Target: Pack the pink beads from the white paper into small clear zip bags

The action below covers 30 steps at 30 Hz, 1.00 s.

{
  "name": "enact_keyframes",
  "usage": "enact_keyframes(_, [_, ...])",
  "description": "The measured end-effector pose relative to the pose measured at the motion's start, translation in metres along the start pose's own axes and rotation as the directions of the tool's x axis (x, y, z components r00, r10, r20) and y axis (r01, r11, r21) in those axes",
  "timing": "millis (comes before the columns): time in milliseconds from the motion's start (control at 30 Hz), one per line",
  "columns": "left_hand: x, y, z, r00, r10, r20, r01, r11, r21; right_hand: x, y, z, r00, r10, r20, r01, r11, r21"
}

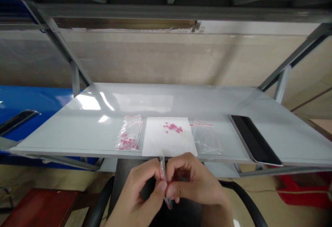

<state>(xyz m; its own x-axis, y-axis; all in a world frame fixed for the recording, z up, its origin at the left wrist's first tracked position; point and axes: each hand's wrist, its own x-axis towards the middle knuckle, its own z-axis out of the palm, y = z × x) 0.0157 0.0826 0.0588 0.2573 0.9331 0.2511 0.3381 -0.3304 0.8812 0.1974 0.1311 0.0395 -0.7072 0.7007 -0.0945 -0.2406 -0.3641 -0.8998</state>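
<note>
Just in front of the table edge, my left hand and my right hand pinch a small clear zip bag between them. The bag is seen nearly edge-on, with a red line along it; its contents are mostly hidden by my fingers. Beyond my hands lies a white sheet of paper with several small pink tablets loose on it. Left of the paper, a clear zip bag holds more pink tablets at its lower end. To its right are flat clear zip bags with red seal lines.
A dark-screened tablet device lies at the right of the white table. Metal frame posts rise on both sides under an overhead shelf. Another dark device sits on a blue table at left. A red-brown stool stands lower left.
</note>
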Motion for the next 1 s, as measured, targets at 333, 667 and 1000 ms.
enact_keyframes(333, [0.004,0.009,-0.001,0.999,0.017,0.027,-0.021,0.988,0.155,-0.008,-0.016,0.016,0.972,-0.21,-0.104,0.127,0.846,-0.518])
enact_keyframes(667, [0.006,-0.012,-0.005,0.968,0.244,-0.055,-0.211,0.914,0.346,-0.017,-0.024,0.026,0.882,-0.324,-0.343,0.001,0.728,-0.686])
enact_keyframes(1000, [0.013,-0.024,0.014,0.96,0.271,-0.067,-0.248,0.938,0.241,-0.015,-0.018,0.02,0.861,-0.336,-0.382,-0.025,0.722,-0.691])
